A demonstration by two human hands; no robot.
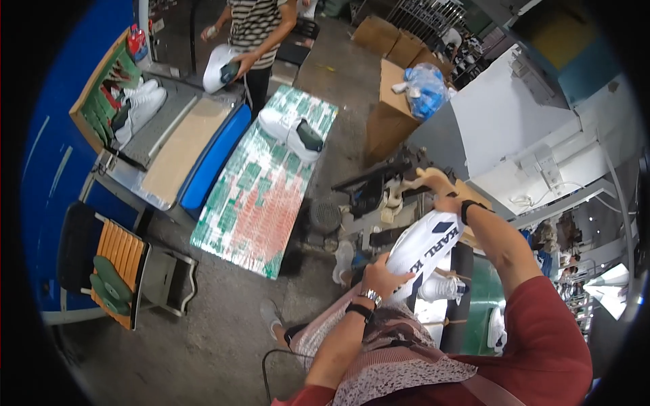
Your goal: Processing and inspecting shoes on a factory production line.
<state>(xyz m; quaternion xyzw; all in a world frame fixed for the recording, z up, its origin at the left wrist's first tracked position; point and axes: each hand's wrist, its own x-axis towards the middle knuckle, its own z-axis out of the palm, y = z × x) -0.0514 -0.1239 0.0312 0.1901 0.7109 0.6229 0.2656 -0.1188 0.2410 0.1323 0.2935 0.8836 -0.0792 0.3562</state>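
I hold a white shoe (431, 245) with dark patches and dark lettering, tilted over my lap. My left hand (384, 279), with a metal watch and a black band at the wrist, grips its near end. At its far end is my right hand (445, 198), also wearing a black wristband; its fingers are partly hidden. Just beyond that hand is a dark machine (379, 193) with tan and metal parts. Another white shoe (439, 289) sits below the held one, beside a dark belt edge.
Left of me, a table with a green, white and red patterned top (261, 216) carries a pair of white shoes (291, 135). Behind it a co-worker (261, 34) holds a white shoe. A conveyor (183, 149), a slatted chair (118, 250) with green soles, and cardboard boxes (389, 111) stand around.
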